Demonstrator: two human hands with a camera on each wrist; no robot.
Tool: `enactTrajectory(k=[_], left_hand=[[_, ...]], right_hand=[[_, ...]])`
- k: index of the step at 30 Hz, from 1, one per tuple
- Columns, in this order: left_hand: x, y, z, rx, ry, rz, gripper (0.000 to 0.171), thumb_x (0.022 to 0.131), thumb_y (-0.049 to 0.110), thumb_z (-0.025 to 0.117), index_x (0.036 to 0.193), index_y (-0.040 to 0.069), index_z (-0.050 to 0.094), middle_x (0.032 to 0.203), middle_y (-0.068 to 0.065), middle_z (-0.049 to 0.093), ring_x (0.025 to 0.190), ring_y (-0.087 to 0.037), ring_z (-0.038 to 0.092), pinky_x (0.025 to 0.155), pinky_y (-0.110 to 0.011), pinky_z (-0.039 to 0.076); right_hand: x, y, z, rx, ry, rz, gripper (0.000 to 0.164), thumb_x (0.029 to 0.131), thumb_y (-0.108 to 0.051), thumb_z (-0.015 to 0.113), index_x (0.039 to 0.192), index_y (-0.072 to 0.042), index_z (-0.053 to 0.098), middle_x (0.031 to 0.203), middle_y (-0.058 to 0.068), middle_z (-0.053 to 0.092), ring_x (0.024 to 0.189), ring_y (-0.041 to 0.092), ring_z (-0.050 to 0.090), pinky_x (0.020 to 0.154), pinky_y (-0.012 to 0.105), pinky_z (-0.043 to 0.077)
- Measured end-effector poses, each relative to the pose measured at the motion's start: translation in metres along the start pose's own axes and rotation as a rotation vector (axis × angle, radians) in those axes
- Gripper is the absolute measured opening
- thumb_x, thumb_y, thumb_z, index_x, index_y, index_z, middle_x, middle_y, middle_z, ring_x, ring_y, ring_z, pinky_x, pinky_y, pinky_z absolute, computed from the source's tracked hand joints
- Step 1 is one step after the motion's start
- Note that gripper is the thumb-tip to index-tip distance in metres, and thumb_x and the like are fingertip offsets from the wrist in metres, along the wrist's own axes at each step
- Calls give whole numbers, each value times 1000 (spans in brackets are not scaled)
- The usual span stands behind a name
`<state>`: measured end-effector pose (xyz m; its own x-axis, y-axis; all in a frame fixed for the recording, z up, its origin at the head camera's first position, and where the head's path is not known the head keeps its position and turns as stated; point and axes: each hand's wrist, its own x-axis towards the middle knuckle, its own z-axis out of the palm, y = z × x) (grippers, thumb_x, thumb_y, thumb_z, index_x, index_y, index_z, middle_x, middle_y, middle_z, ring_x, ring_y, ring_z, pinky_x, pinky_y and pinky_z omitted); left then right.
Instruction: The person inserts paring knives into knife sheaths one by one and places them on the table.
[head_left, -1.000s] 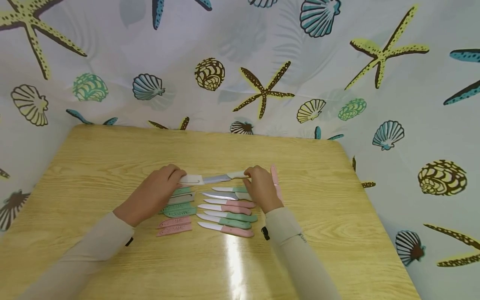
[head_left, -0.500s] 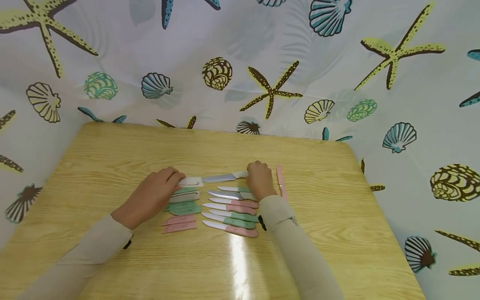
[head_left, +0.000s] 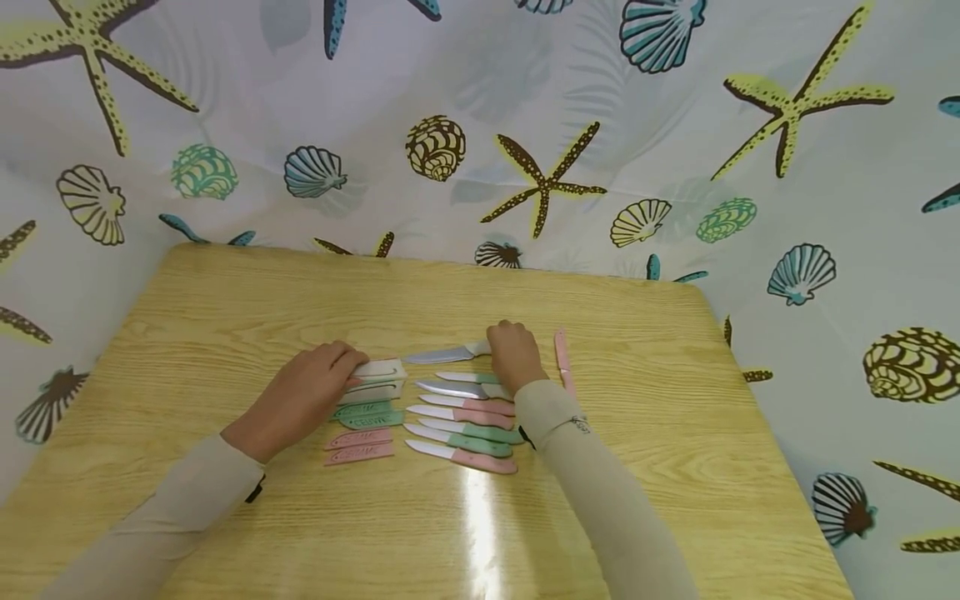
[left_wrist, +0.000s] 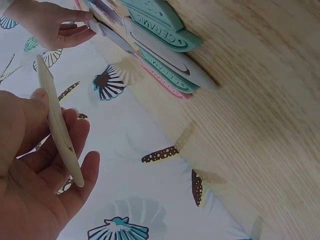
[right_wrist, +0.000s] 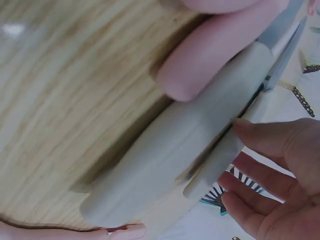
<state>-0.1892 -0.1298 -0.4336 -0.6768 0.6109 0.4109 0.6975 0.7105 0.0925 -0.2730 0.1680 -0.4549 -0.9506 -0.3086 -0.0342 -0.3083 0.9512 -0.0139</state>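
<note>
My left hand pinches a white knife sheath between thumb and fingers, above the far end of a column of sheaths. My right hand holds the pale handle of a kitchen knife, the farthest in a row of knives. Its blade points left, bare, with the tip close to the held sheath. Just nearer lies a larger knife with a white handle. In the head view my right hand covers most of the held handle, and my left hand hides part of the sheath.
Several knives with pink and green handles lie parallel, blades left. Green, pink and white sheaths lie left of them. A pink-handled knife lies apart on the right. A shell-patterned cloth borders the wooden table.
My left hand has brought the sheath slightly nearer to the other white sheath, overlapping the green one in view. My right hand has closed farther over the knife handle. The view has shifted a little.
</note>
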Motion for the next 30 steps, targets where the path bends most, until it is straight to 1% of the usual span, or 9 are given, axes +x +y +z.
enactTrajectory(k=[4,6,11,15,20,30], left_hand=[[-1,1,3,-51,0,10,30,89,8,68,114,-5,58,105,-14,60,88,-25,61,71,-35,53],[-2,1,4,-71,1,12,30,88,6,68,115,-5,58,106,-13,59,90,-24,60,73,-35,53],[-4,0,6,-96,4,15,32,87,4,69,116,-4,57,107,-12,58,93,-22,58,75,-33,52],[-3,0,8,-109,2,17,33,87,3,69,117,-4,56,108,-11,57,93,-21,57,76,-33,52],[-3,2,11,-117,-12,8,33,89,5,67,119,-3,56,109,-11,57,95,-21,57,76,-32,53],[-4,1,12,-104,-5,-2,35,89,5,67,120,-3,56,111,-12,56,97,-21,57,78,-33,53]], right_hand=[[0,3,6,-74,-10,-28,15,91,1,62,101,-6,71,95,13,68,85,31,65,77,45,55],[-1,3,8,-91,-5,-43,15,91,0,63,101,-7,71,95,12,69,85,30,66,77,45,55],[0,4,12,-59,9,-52,15,91,1,63,101,-6,71,94,13,68,84,30,66,76,43,56],[0,5,14,-31,5,-55,15,92,2,61,104,-3,69,97,15,66,87,31,64,75,40,56],[-2,5,14,-35,-12,-58,16,92,2,61,107,-1,66,100,16,64,89,33,63,72,38,57],[-2,4,13,-39,-28,-53,16,92,2,61,107,0,66,100,17,63,90,33,63,72,38,58]])
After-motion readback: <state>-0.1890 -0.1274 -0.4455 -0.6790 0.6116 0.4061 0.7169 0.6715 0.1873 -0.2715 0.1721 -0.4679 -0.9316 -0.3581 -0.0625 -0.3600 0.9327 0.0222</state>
